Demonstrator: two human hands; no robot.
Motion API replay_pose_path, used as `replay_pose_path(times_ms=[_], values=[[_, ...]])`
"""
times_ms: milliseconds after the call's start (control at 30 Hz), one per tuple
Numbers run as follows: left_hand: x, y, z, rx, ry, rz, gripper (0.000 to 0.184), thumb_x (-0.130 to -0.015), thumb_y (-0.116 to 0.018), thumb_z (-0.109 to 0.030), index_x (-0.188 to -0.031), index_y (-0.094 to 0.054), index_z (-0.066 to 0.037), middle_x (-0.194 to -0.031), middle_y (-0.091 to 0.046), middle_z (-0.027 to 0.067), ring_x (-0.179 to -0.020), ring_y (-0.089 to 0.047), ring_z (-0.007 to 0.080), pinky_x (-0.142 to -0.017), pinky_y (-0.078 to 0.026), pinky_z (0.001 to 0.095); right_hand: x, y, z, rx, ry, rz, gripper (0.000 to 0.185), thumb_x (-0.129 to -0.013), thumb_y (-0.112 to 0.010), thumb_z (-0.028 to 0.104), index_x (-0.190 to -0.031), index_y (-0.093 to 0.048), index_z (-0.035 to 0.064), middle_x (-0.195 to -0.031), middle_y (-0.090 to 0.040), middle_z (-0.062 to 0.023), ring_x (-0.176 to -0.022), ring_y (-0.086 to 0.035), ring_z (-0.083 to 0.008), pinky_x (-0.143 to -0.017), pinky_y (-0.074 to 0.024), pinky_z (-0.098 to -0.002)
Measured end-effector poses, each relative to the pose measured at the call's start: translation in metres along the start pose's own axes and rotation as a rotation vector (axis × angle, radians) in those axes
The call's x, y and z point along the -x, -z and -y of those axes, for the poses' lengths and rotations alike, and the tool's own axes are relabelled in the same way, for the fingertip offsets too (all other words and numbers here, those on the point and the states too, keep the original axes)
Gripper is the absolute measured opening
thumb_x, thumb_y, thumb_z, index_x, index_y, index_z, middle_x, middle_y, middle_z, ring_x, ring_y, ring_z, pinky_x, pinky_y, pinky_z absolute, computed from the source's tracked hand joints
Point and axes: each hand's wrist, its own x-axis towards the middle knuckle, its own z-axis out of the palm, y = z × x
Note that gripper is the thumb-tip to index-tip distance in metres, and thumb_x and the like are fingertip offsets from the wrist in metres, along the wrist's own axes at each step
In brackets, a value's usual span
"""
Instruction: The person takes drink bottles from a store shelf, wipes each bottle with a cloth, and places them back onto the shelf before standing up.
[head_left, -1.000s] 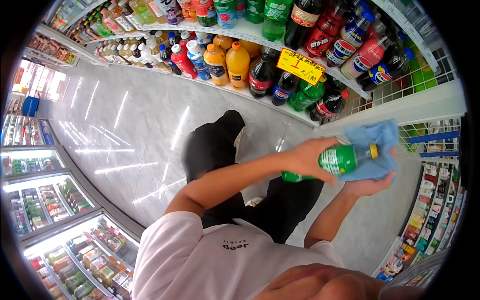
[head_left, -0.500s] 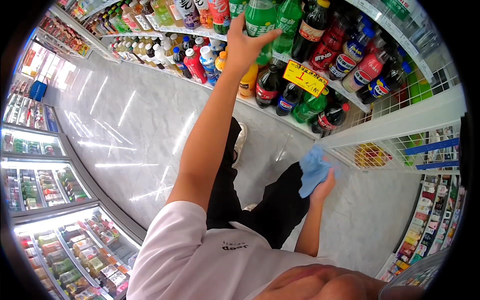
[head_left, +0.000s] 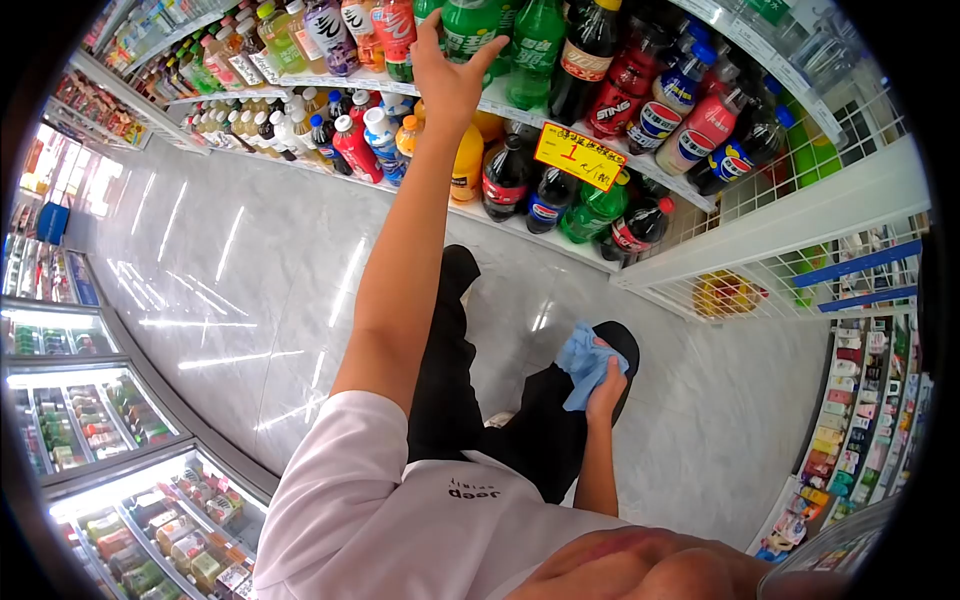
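Note:
My left hand (head_left: pixel 448 72) reaches to the upper shelf, its thumb and fingers around the lower part of a green soda bottle (head_left: pixel 470 30). The top of this bottle is cut off by the view. Another green soda bottle (head_left: pixel 536 50) stands just to the right, beside a dark cola bottle (head_left: pixel 585 60). Lower down, my right hand (head_left: pixel 606 388) is closed on a crumpled light blue cloth (head_left: pixel 582 357), in front of my bent knee. Part of the cloth is hidden by the fingers.
A yellow price sign (head_left: pixel 580 155) hangs on the shelf edge (head_left: pixel 500 105). Bottles such as a cola (head_left: pixel 507 180) fill the lower shelf. A white wire rack (head_left: pixel 750 290) stands to the right. Glass-fronted coolers (head_left: pixel 90 410) line the left side, across the grey floor (head_left: pixel 230 260).
My left hand and the green bottle have shifted left and back towards the shelf row. My right hand has brought the cloth down and left, against my knee. The whole view has shifted slightly.

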Motion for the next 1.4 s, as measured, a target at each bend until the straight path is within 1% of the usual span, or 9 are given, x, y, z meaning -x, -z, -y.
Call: replay_pose_path(times_ms=[33,67,200,333,600,733,833,1033,1400], values=[[0.0,-0.001,-0.001,0.026,0.078,0.045,0.072,-0.077,-0.083,-0.022,-0.135,-0.048,0.004,-0.127,-0.058,0.022,-0.117,-0.055,0.0377,-0.099,-0.045,0.0416,0.002,0.0,0.001,0.006,0.002,0.001,0.043,-0.103,-0.041,0.028,-0.113,-0.066,-0.0063,-0.114,-0.068,-0.0128,-0.108,-0.062,-0.0223,-0.099,-0.0415,-0.031],[0.001,-0.018,0.028,0.02,-0.142,-0.176,0.081,-0.068,-0.089,-0.038,-0.129,-0.051,0.0,-0.11,-0.064,0.0191,-0.101,-0.06,0.0345,-0.086,-0.048,0.0418,0.001,0.004,-0.006,0.002,0.006,-0.01,0.043,-0.103,-0.042,0.028,-0.113,-0.066,-0.0065,-0.113,-0.068,-0.0129,-0.108,-0.062,-0.0225,-0.099,-0.0419,-0.0314],[-0.002,-0.035,0.055,0.171,-0.034,-0.08,0.081,-0.07,-0.088,-0.041,-0.129,-0.052,-0.001,-0.111,-0.063,0.0185,-0.104,-0.058,0.0342,-0.088,-0.047,0.0425,0.002,0.01,-0.012,-0.052,0.006,-0.066,0.045,-0.102,-0.043,0.03,-0.113,-0.067,-0.0062,-0.114,-0.068,-0.0135,-0.107,-0.062,-0.0231,-0.099,-0.0427,-0.032],[0.001,-0.047,0.069,0.022,-0.069,-0.118,0.082,-0.071,-0.087,-0.044,-0.13,-0.051,0.0,-0.108,-0.064,0.0191,-0.099,-0.06,0.0363,-0.085,-0.048,0.0444,0.006,0.014,-0.008,-0.069,0.016,-0.102,0.046,-0.102,-0.044,0.032,-0.113,-0.067,-0.0063,-0.114,-0.068,-0.0139,-0.107,-0.062,-0.0233,-0.098,-0.043,-0.0324],[0.003,-0.051,0.067,-0.016,0.002,-0.065,0.081,-0.072,-0.085,-0.044,-0.13,-0.051,0.001,-0.111,-0.063,0.0218,-0.104,-0.06,0.0378,-0.088,-0.048,0.0457,0.007,0.021,-0.013,-0.186,-0.006,-0.098,0.049,-0.101,-0.045,0.035,-0.112,-0.067,-0.0077,-0.114,-0.068,-0.0145,-0.107,-0.062,-0.0232,-0.098,-0.0423,-0.0322],[0.001,-0.056,0.068,-0.148,-0.141,-0.141,0.078,-0.073,-0.084,-0.044,-0.127,-0.054,0.002,-0.111,-0.063,0.0221,-0.105,-0.06,0.0381,-0.09,-0.048,0.046,0.006,0.021,-0.013,-0.168,-0.001,-0.088,0.05,-0.101,-0.045,0.035,-0.112,-0.067,-0.008,-0.114,-0.068,-0.0147,-0.107,-0.062,-0.0233,-0.098,-0.0421,-0.0322],[-0.004,-0.05,0.068,-0.065,-0.104,0.009,0.075,-0.074,-0.083,-0.043,-0.126,-0.054,0.004,-0.114,-0.062,0.022,-0.105,-0.059,0.0385,-0.091,-0.047,0.0463,0.005,0.021,-0.016,-0.176,-0.011,-0.081,0.05,-0.101,-0.044,0.035,-0.112,-0.067,-0.008,-0.114,-0.068,-0.0147,-0.107,-0.062,-0.0234,-0.099,-0.042,-0.0324],[0.004,-0.049,0.073,-0.16,-0.086,0.047,0.072,-0.075,-0.082,-0.037,-0.124,-0.054,0.006,-0.117,-0.062,0.0204,-0.106,-0.062,0.0312,-0.089,-0.05,0.0415,0.003,0.019,-0.014,-0.161,-0.017,-0.068,0.049,-0.101,-0.044,0.034,-0.112,-0.067,-0.0079,-0.115,-0.068,-0.0147,-0.107,-0.061,-0.0236,-0.099,-0.0416,-0.0325],[0.026,-0.044,0.062,-0.305,0.071,0.112,0.077,-0.072,-0.083,-0.029,-0.134,-0.046,-0.004,-0.121,-0.059,0.0175,-0.111,-0.059,0.0342,-0.092,-0.049,0.0436,-0.003,0.023,-0.024,-0.159,-0.032,-0.056,0.049,-0.102,-0.04,0.033,-0.117,-0.065,-0.0068,-0.115,-0.066,-0.0146,-0.107,-0.061,-0.0235,-0.1,-0.0419,-0.0324]])
